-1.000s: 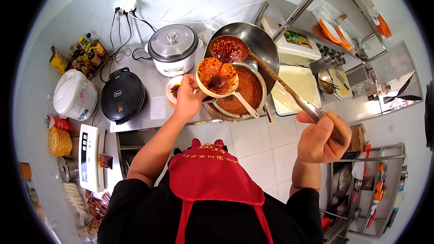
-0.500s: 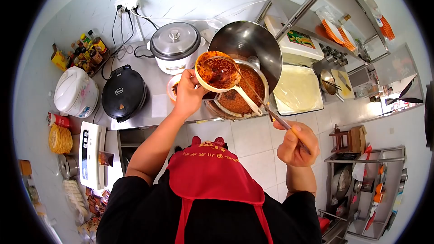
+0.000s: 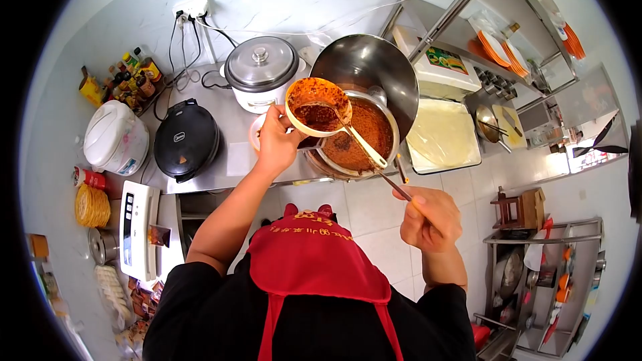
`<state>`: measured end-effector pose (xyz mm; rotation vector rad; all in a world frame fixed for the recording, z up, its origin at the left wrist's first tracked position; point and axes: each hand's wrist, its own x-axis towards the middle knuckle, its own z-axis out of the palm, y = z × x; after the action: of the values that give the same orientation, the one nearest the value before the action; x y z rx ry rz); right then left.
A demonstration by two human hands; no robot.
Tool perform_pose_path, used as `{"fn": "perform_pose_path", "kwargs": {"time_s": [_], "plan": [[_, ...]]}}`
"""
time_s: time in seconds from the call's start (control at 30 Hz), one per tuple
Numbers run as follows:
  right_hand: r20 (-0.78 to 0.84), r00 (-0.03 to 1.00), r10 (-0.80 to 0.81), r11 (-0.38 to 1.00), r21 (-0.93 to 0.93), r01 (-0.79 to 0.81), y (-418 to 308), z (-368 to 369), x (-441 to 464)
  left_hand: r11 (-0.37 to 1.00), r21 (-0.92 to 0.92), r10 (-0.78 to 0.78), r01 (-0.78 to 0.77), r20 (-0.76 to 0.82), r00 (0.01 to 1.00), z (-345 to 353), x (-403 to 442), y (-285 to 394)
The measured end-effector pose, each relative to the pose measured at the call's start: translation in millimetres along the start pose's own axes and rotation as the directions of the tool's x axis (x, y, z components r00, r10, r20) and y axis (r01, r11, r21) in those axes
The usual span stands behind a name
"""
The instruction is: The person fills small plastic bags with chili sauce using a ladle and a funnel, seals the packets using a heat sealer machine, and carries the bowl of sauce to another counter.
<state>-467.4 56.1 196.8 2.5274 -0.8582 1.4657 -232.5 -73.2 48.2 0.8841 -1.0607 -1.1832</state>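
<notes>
My left hand (image 3: 279, 139) grips the rim of a yellow dipper (image 3: 328, 128), thumb and fingers closed on its left side. The dipper is tilted; dark red, oily chili sauce coats its inside, and its cream handle (image 3: 369, 148) points down to the right. My right hand (image 3: 431, 219) is closed around a long, thin metal utensil (image 3: 388, 180). The utensil runs up-left towards the dipper; its head is hidden in the sauce, so its kind is unclear. Below the dipper sits a metal pot (image 3: 393, 140) of reddish-brown chili mixture (image 3: 358, 144).
A large steel bowl (image 3: 364, 53) leans behind the pot. To the left stand a rice cooker (image 3: 261, 70), a black electric griddle (image 3: 186, 140) and a white cooker (image 3: 115, 137). A plastic-covered tray (image 3: 441, 137) lies right, below a metal shelf (image 3: 461, 0).
My right hand has moved slightly down and left with the metal utensil, drawing it lower. The dipper has shifted a little left and tips more, showing more of its coated inner wall.
</notes>
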Motion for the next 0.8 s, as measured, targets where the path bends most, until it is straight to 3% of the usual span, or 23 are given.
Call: {"fn": "perform_pose_path", "kwargs": {"time_s": [0.13, 0.27, 0.37, 0.7, 0.8], "plan": [[0.004, 1.0, -0.031, 0.999, -0.043, 0.031, 6.9, 1.9, 6.8, 0.998, 0.033, -0.051, 0.052, -0.017, 0.999, 4.3, -4.5, 11.7], [0.013, 0.998, -0.06, 0.998, 0.037, 0.059, 2.0, 3.6, 8.9, 0.997, 0.069, 0.035, -0.034, -0.01, 0.999, 0.1, -1.6, 8.3], [0.031, 0.997, -0.068, 0.997, -0.042, 0.069, 6.3, 6.9, 10.0, 0.999, 0.035, 0.026, -0.026, -0.005, 1.0, 0.7, -5.0, 10.2], [0.029, 0.998, -0.051, 0.999, 0.009, 0.051, 0.9, -2.0, 9.3, 0.994, 0.112, -0.017, 0.02, -0.03, 0.999, -1.9, -6.0, 6.6], [0.07, 0.994, -0.081, 0.996, -0.021, 0.083, 4.7, 1.1, 10.8, 0.993, 0.104, 0.049, -0.047, -0.021, 0.999, -0.2, -0.4, 9.4]]}}
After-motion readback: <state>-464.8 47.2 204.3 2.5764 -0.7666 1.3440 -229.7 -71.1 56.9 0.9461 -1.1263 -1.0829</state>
